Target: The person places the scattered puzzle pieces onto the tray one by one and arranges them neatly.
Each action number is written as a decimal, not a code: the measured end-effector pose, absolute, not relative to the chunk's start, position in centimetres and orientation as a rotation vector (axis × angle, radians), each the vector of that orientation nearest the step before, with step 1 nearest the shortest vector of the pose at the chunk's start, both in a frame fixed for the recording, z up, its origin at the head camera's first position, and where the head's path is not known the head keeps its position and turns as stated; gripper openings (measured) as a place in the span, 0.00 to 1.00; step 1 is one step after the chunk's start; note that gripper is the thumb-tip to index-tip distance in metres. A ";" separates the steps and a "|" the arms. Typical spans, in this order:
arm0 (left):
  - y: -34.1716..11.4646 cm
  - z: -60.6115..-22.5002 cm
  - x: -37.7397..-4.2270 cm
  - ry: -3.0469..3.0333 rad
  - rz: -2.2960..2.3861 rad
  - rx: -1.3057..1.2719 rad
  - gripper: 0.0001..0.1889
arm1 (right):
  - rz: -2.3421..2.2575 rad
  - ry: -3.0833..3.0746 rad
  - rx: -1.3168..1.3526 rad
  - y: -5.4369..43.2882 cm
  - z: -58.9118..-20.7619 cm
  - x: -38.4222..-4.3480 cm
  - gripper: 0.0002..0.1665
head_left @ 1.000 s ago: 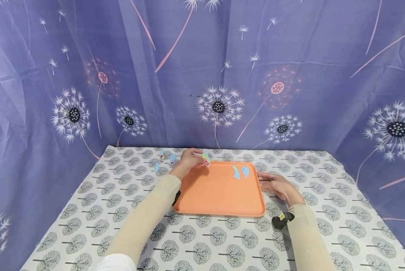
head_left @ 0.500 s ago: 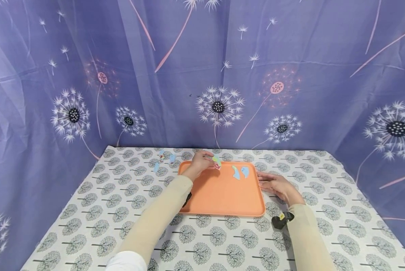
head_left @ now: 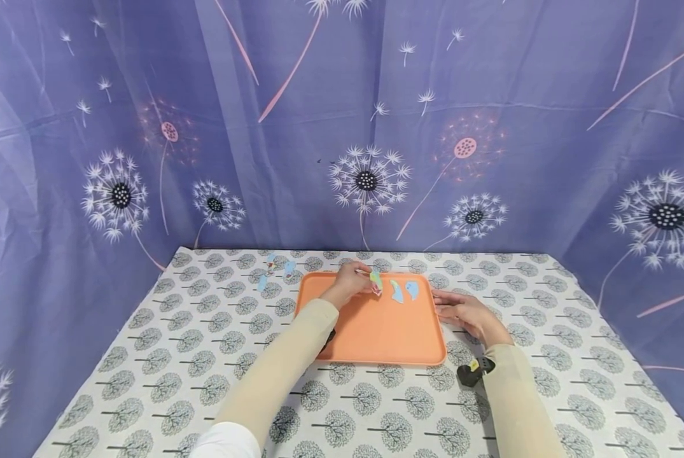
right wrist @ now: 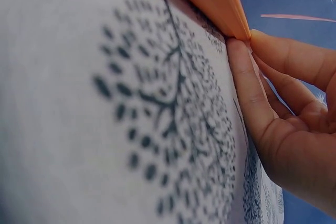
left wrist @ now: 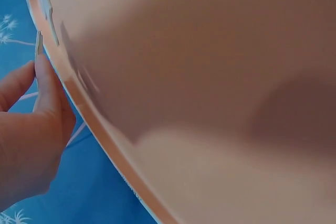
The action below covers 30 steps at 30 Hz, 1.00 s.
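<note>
My left hand (head_left: 353, 280) pinches a small flat puzzle piece (head_left: 375, 282), coloured green, yellow and pink, above the back part of an orange tray (head_left: 382, 331). In the left wrist view the piece (left wrist: 39, 43) appears edge-on between thumb and fingers. Just right of it, two light-blue pieces lie on the tray: a curved one (head_left: 397, 292) with some green, and a rounder one (head_left: 412, 290). At the tray's right rim is my right hand (head_left: 469, 314). Its thumb and forefinger pinch the orange edge (right wrist: 226, 9) in the right wrist view.
Several more light-blue pieces (head_left: 289, 268) lie on the cloth beyond the tray's back left corner. A white tablecloth (head_left: 204, 362) printed with grey trees covers the table. Behind it hangs a purple dandelion-patterned curtain (head_left: 296, 191).
My left hand has carried the puzzle piece rightward over the tray, from its back left part to close beside the two lying pieces. My right hand stays at the rim.
</note>
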<state>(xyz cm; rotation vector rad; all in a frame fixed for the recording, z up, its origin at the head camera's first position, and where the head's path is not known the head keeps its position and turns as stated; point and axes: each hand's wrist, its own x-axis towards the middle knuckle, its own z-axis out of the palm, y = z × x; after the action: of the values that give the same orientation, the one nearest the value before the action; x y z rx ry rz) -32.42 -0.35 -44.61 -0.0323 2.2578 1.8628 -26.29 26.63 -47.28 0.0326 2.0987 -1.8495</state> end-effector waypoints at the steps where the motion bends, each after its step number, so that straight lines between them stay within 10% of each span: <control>1: -0.2 -44.7 -32.4 2.256 1.861 -0.040 0.23 | -1.850 2.098 0.036 26.6 -47.3 -26.3 0.38; 30: 1.5 -45.4 -32.3 2.344 1.781 -0.218 0.19 | -1.870 2.062 -0.006 26.9 -47.4 -26.4 0.38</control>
<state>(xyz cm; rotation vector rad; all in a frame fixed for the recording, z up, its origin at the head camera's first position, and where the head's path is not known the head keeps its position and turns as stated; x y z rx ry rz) -32.31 1.50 -45.43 -0.2182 2.3442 1.7809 -26.42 26.94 -47.41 -0.0058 2.0620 -1.8704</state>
